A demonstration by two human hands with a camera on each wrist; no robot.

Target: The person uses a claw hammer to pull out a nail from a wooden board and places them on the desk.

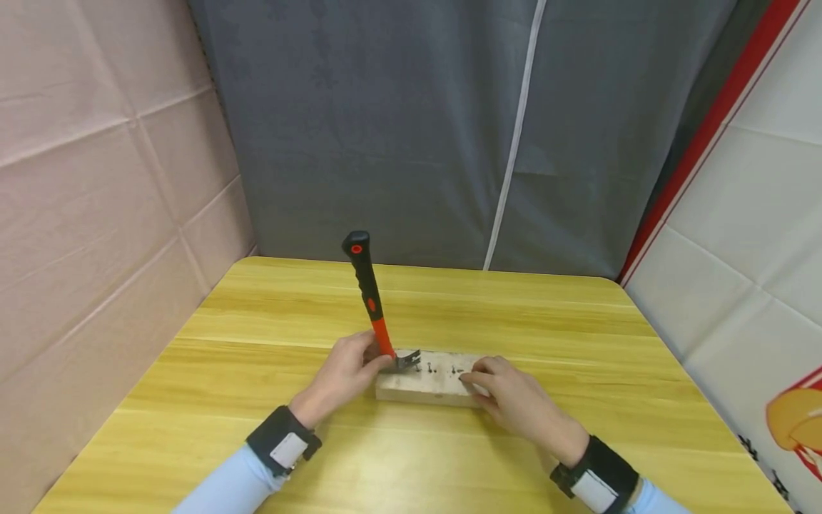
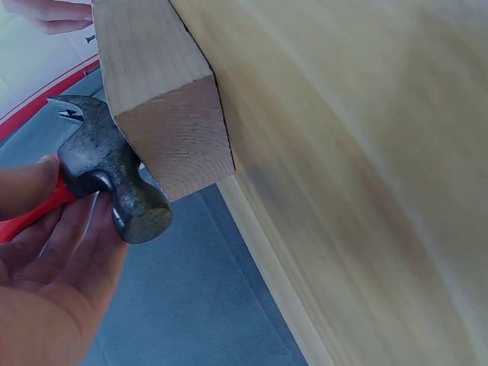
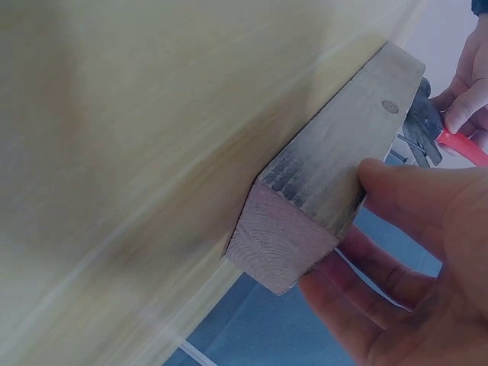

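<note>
From the head cam: one pale rectangular wooden block lies flat on the yellow wood-grain bench, near the front middle. The left hand has its fingers wrapped round the neck of a claw hammer with a red and black handle, right by the steel head, which sits on the block's left end with the handle sticking up and leaning away. The right hand holds the block's right end, fingers curled over it. A handful of small dark nails poke out of the block's top between the two hands; too tiny to count. Behind the bench hangs a grey curtain, with a pinkish sheet to the left and a white panel with a red stripe to the right.

Left wrist cam: the hammer's round steel head sits just beside the block's end grain, fingers closed on the red neck.

Right wrist cam: the right hand's fingers clamp the block's other end, thumb on the side face. The other hand is visible at the far end with the hammer.
</note>
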